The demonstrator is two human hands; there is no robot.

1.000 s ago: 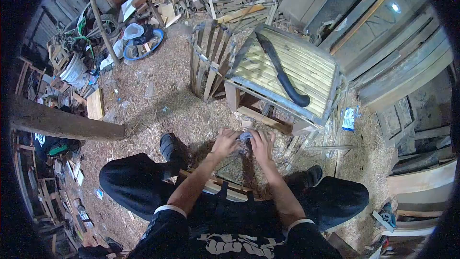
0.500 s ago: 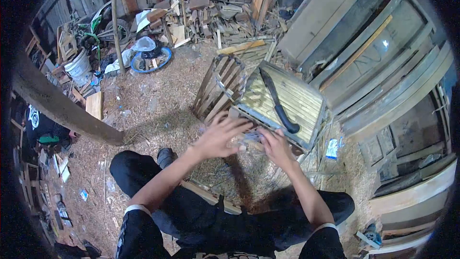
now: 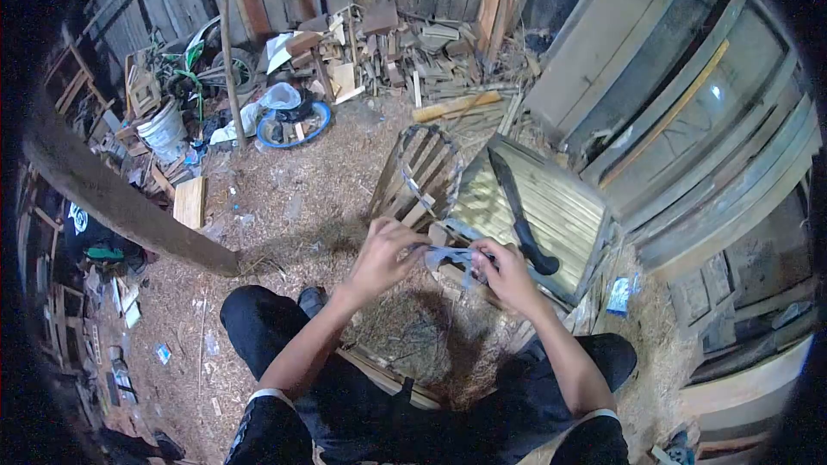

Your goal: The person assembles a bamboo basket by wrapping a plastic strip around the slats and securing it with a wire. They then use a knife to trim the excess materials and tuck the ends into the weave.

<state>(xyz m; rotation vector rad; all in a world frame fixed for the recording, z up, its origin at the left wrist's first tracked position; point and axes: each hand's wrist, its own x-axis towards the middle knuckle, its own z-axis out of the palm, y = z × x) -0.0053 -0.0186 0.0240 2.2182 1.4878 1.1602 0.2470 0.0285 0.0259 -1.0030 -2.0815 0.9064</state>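
Note:
My left hand (image 3: 383,251) and my right hand (image 3: 506,271) are held close together in front of me, and each pinches one end of a thin pale strip (image 3: 450,255) stretched between them. Just beyond the hands stands a slatted bamboo stool (image 3: 551,194) with a dark-handled machete (image 3: 521,215) lying across its top. A second slatted wooden frame (image 3: 418,174) leans against the stool's left side. My knees in dark trousers sit below the hands.
Sawdust and shavings cover the floor. A pile of wood offcuts (image 3: 405,39) lies at the back, a thick beam (image 3: 129,207) crosses the left, a white bucket (image 3: 162,131) and blue hoop (image 3: 297,125) sit at far left, and boards (image 3: 689,120) lean on the right.
My hands have risen from the floor by my feet. The left hand, spread open half a second ago, has closed on the strip, which is now pulled taut between both hands.

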